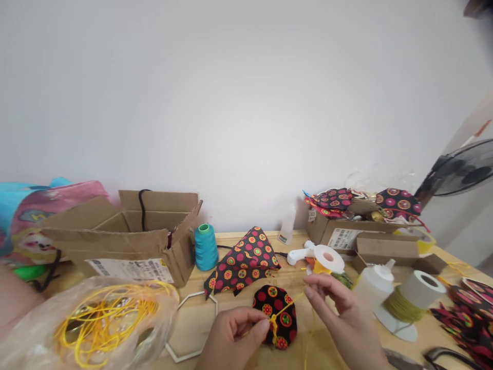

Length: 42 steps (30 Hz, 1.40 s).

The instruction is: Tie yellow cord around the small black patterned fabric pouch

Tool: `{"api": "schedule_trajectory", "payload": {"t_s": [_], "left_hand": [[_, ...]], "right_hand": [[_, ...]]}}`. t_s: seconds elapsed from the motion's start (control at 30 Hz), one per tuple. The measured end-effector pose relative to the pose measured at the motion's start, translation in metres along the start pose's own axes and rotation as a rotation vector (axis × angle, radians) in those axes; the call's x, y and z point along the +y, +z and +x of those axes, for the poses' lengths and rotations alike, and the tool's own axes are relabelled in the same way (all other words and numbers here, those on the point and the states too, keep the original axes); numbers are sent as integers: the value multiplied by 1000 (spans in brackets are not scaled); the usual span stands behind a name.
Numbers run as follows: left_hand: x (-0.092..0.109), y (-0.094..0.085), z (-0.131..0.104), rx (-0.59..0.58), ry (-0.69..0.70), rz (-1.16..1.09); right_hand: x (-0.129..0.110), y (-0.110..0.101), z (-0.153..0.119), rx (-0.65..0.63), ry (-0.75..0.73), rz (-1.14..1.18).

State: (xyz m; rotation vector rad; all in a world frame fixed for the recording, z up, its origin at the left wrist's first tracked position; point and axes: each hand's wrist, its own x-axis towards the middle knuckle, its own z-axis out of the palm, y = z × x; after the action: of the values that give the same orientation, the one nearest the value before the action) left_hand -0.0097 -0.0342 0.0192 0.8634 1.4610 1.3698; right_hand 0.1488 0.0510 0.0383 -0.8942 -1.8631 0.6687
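A round black fabric piece with red and orange flower prints (pixel 283 339) lies before me, with a knotted yellow cord (pixel 273 322) across its face. My left hand (pixel 239 336) is closed at its left side, thumb and forefinger pinched at the knot. To the right, my right hand (pixel 339 316) is raised a little and pinches the cord's other end, which runs taut between the two hands. Another length of cord hangs down below the right hand. Behind the round piece lies a folded cloth of similar print (pixel 246 259).
Around my hands are a white hexagonal frame (pixel 181 354), a teal thread cone (pixel 206 247), a white tape roll (pixel 329 258), a squeeze bottle (pixel 373 285) and a green cord spool (pixel 404 306). Cardboard boxes (pixel 127 262) (pixel 327 231) and a plastic bag of yellow cord (pixel 34 334) stand nearby.
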Motion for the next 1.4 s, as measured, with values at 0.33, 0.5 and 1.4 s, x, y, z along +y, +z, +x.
{"api": "schedule_trajectory", "payload": {"t_s": [0.33, 0.5, 1.4], "left_hand": [[-1, -2, 0, -35, 27, 41], [-4, -5, 1, -85, 41, 94], [-1, 0, -2, -222, -24, -3]], "right_hand": [[-6, 15, -11, -310, -194, 27], [-6, 22, -11, -352, -219, -1], [-12, 18, -14, -306, -248, 89]]}}
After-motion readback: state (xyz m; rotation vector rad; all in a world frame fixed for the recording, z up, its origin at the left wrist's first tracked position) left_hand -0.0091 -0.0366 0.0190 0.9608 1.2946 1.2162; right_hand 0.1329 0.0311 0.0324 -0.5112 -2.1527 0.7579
